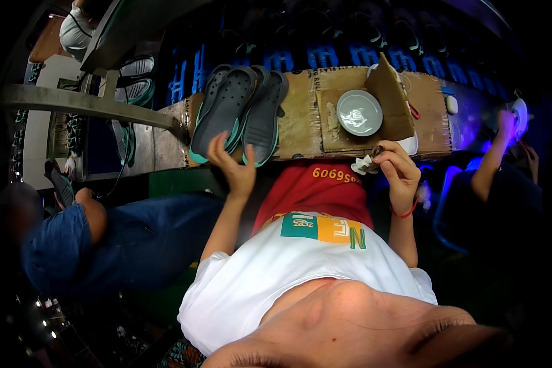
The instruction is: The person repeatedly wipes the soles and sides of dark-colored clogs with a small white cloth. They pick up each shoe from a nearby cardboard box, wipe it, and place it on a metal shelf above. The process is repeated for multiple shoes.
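Several dark grey shoe soles (227, 95) with holes and teal edges lie in an overlapping pile on the cardboard-covered bench. My left hand (231, 165) is at their near end, fingers spread and palm empty. Its fingertips reach the edge of the closest sole, but whether they touch it I cannot tell. On the right, my right hand (398, 175) pinches a white crumpled rag (364, 165) between thumb and fingers, just off the bench's near edge. Something small and dark shows at those fingertips, too small to name. Beyond that hand, a white round bowl (359, 113) sits in an open cardboard box (391, 92).
Blue racks (322, 56) run along the bench's far side. A metal bar (92, 104) crosses at left. Beside me on the left is a person in blue (147, 236); at far right a co-worker's arm (494, 156) holds a pale sole. More shoes (135, 80) stand at left.
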